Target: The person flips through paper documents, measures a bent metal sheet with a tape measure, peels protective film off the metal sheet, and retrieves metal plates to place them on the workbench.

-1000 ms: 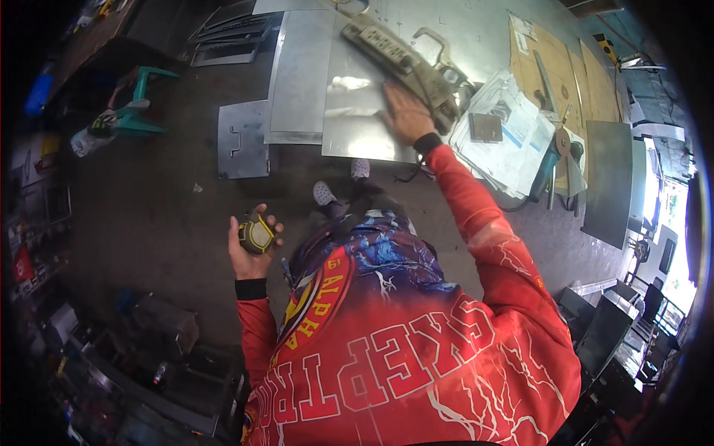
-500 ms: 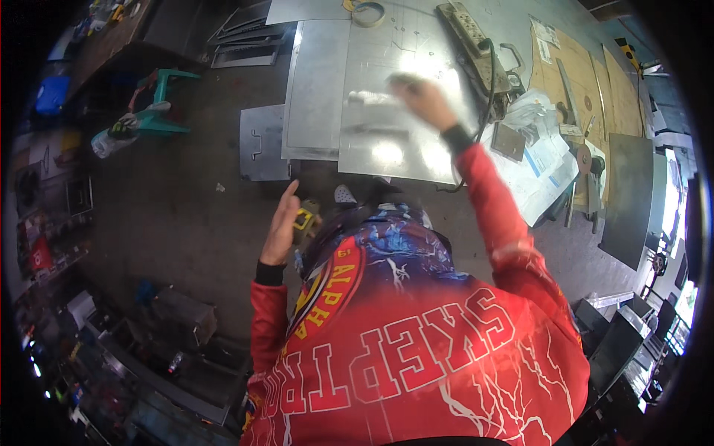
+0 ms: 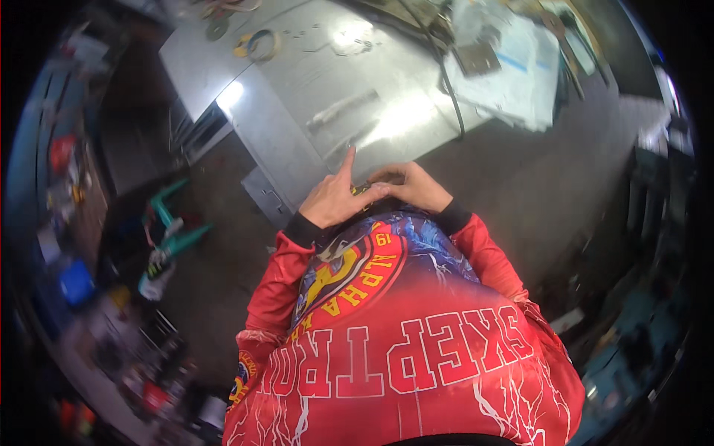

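We are over a dark workshop floor. Near the middle of the frame, our left hand [image 3: 336, 199] and right hand [image 3: 411, 186] meet, both pinching a small yellow tape measure [image 3: 364, 189]; left forefinger points up. No tape is pulled out yet. Behind it lies a shiny metal sheet [image 3: 349, 89].

Right hand [image 3: 413, 187] left sheet metal [image 3: 357, 111]; hands now together on tape measure [image 3: 363, 190].

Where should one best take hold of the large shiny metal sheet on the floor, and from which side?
Probably at its near edge, from the person's side: the metal sheet lies flat, and a black cable crosses its far part. The left hand and right hand hold a small yellow object.
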A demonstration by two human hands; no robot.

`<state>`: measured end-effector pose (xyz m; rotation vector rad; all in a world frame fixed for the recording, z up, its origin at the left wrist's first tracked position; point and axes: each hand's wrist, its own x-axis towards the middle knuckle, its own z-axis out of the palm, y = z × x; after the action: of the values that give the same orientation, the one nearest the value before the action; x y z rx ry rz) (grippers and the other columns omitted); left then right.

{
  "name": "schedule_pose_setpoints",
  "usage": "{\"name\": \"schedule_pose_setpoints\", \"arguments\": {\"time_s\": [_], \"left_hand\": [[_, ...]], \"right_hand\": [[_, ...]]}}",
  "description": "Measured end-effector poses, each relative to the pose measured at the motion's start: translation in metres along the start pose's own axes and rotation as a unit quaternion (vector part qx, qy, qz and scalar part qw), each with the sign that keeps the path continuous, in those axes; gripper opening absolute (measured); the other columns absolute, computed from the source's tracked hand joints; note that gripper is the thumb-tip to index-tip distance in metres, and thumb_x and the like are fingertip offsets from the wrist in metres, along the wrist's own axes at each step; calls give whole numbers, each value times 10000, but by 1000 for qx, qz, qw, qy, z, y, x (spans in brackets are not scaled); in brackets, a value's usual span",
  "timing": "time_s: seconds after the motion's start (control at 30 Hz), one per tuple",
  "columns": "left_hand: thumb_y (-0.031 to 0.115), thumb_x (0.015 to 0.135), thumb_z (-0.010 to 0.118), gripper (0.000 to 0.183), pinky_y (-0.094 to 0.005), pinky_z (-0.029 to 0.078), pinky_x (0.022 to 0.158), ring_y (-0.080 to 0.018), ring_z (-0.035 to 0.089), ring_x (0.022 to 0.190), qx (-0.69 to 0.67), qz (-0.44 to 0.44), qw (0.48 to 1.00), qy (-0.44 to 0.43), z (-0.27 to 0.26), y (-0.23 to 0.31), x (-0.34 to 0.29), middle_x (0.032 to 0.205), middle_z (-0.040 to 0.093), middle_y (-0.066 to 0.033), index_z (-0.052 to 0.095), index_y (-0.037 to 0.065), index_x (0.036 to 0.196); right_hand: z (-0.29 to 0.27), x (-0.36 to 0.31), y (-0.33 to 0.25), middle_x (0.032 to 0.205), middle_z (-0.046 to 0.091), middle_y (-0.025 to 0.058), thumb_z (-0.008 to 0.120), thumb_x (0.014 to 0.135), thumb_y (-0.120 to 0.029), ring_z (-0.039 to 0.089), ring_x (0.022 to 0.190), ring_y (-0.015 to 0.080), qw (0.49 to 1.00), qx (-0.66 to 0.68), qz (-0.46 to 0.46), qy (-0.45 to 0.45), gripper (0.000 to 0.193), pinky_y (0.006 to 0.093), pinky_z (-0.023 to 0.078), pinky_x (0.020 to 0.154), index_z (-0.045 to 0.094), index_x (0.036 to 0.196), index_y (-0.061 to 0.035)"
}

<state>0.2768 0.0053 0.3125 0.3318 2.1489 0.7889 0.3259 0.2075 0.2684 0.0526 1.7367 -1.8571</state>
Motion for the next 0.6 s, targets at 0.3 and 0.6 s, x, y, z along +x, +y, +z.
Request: {"name": "schedule_pose_setpoints", "arguments": {"time_s": [0.3, 0.6], "left_hand": [[609, 739, 611, 618, -446, 524, 746, -346, 671, 851, 372, 97, 923, 6, -146, -49, 107, 899, 689, -183, 661, 55, 1008], [722, 722, 583, 769, -459, 517, 841, -375, 659, 951, 582, 91, 807, 40, -187, -26, 210, 1001, 680, -223, 677, 29, 1040]], "right_hand": [[73, -24, 76, 908, 644, 90, 696, 868, -158, 622, 756, 127, 860, 263, 72, 432, 364, 250, 518, 669, 526, 1124, 39], [96, 19, 96, 941, 666, 113, 733, 845, -229, 624, 757, 129, 802, 295, 55, 516, 519, 233, 492, 659, 510, 1194, 84]]}}
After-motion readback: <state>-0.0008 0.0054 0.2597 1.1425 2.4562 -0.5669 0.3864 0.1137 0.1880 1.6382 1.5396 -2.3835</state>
